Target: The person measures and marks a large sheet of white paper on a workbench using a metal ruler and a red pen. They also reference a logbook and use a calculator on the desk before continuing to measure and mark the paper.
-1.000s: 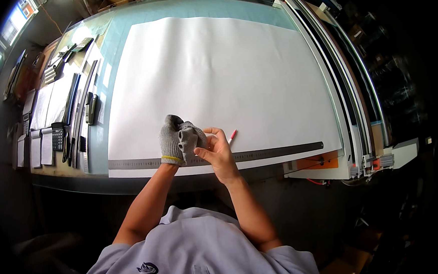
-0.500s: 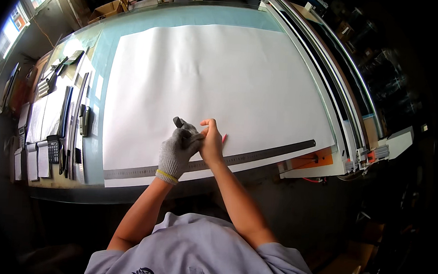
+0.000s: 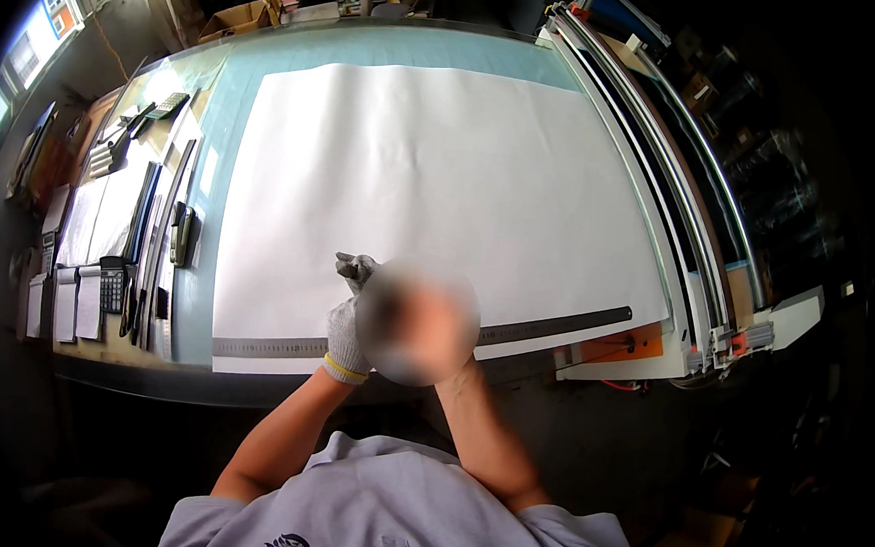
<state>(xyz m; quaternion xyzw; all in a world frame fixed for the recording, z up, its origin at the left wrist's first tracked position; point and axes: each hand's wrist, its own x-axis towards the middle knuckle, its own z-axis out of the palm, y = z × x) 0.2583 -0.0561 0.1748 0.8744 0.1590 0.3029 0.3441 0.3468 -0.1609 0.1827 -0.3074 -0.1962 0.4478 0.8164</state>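
Observation:
My left hand (image 3: 346, 330), in a grey knit work glove with a yellow cuff edge, is over the front part of a large white sheet (image 3: 454, 174). Some grey glove fingers stick out past a round blurred patch, but their grip does not show. My bare right hand (image 3: 436, 336) comes in close beside the left one. The blur covers its fingers, so whether the hands touch or hold anything is hidden. Below both hands, a long steel ruler (image 3: 559, 327) lies along the sheet's near edge, its middle hidden by them.
Left on the glass-topped table (image 3: 213, 170) lie a cutter (image 3: 181, 235), long strips (image 3: 147, 211), notepads (image 3: 88, 302) and calculators (image 3: 112, 284). A metal rail assembly (image 3: 664, 177) runs along the right side, with an orange plate (image 3: 629, 343) near its front end. A cardboard box (image 3: 234, 22) stands beyond the far edge.
Both hands have come slightly nearer to me, and the view has shifted a little. A blurred patch now covers the right hand, and the small red object beside it no longer shows.

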